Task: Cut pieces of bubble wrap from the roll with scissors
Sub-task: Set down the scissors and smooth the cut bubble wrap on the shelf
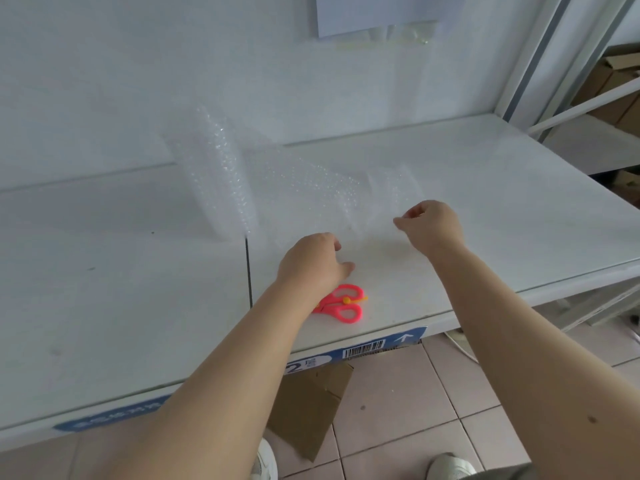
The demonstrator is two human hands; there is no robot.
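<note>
A flattened cardboard box (pixel 308 407) lies on the tiled floor (pixel 415 403) under the white table (pixel 485 202).

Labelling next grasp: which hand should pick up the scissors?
Probably the left hand: it hovers just beyond the pink scissors, whose handles lie by its wrist. The right hand is farther off and seems to pinch the bubble wrap sheet.
</note>
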